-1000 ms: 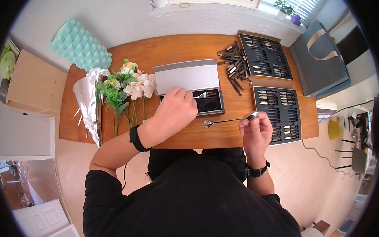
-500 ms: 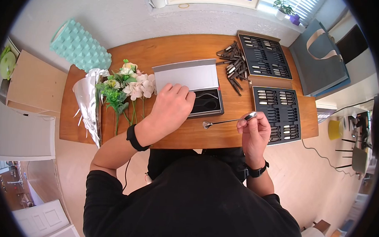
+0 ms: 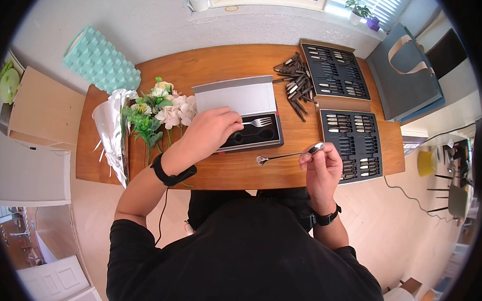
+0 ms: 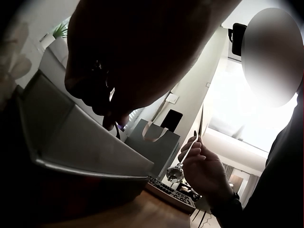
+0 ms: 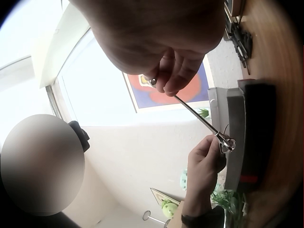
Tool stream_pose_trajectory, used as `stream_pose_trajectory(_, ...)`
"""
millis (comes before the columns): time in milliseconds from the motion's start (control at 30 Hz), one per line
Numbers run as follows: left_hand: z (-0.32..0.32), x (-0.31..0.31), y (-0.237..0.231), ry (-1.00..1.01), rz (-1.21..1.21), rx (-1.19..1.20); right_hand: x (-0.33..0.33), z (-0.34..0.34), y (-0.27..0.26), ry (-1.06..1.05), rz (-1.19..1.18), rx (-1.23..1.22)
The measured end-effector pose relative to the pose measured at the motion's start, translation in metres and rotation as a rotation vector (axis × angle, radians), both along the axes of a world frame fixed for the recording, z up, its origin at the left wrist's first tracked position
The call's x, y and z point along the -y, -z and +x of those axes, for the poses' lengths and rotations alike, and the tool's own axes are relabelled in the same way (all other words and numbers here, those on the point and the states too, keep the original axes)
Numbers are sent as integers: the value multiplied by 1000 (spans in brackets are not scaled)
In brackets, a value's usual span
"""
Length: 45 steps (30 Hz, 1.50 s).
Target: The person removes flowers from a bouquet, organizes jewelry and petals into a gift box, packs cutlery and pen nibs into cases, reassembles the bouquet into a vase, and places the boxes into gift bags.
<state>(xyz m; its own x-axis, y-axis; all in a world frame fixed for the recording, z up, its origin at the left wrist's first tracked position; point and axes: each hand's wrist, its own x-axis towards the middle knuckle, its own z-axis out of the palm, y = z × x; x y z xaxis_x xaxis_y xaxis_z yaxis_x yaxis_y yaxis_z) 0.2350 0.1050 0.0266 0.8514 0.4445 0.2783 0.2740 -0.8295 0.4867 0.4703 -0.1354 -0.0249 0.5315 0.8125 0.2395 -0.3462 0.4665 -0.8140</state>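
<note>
My left hand point(image 3: 212, 129) pinches a silver fork point(image 3: 261, 121) by its handle, tines toward the right, close over the open gift box point(image 3: 275, 145). The black insert point(image 3: 265, 134) in that box has a spoon-shaped hollow. To the right, my right hand point(image 3: 325, 166) holds a spoon point(image 3: 316, 148) near its bowl, off the table. Its thin stem points left and ends in a clear, crystal-like knob point(image 3: 261, 160). The right wrist view shows this knob point(image 5: 228, 144) overlapping the left hand point(image 5: 204, 161).
Two black trays point(image 3: 336, 71) point(image 3: 352, 146) of small cutlery pieces lie at the right, beside a heap of dark pieces point(image 3: 296, 83). At the left are artificial flowers point(image 3: 168, 113), a foil wrap point(image 3: 111, 130) and a turquoise studded roller point(image 3: 103, 61). A grey bag point(image 3: 408, 77) stands far right.
The fork's tines dropped from view half a second ago and show again over the box. My left hand has shifted slightly left and down. The right hand has barely moved.
</note>
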Motion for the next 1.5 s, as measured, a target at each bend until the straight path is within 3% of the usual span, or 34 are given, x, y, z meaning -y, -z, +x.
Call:
stream_pose_trajectory(200, -3, 0, -2, 27, 131, -5, -1, -1, 1, -4, 4, -2)
stream_pose_trajectory(400, 2, 3, 12, 63, 374, 27, -1, -2, 0, -7, 2, -3)
stream_pose_trajectory(467, 3, 5, 12, 98, 564, 26, -1, -2, 0, -10, 2, -3)
stream_pose_trajectory(600, -3, 8, 3, 96, 565, 30, -2, -2, -1, -7, -10, 25)
stream_pose_trajectory(867, -30, 10, 4, -52, 303, 79, -2, -3, -1, -18, -10, 11)
stream_pose_trajectory(1067, -30, -1, 16, -41, 110, 139, -8, -6, -4, -52, -7, 13)
stream_pose_trajectory(1300, -34, 22, -6, -4, 86, 172, -18, -4, -7, -118, 62, 58)
stream_pose_trajectory(1400, -33, 49, -22, 156, -287, 223, -28, -11, -18, -173, 123, 125)
stream_pose_trajectory(1433, -34, 54, -21, 150, -286, 225, -33, -14, -22, -203, 157, 153)
stream_pose_trajectory(1500, -35, 59, -20, 145, -567, 169, -43, -17, -22, -256, 177, 147)
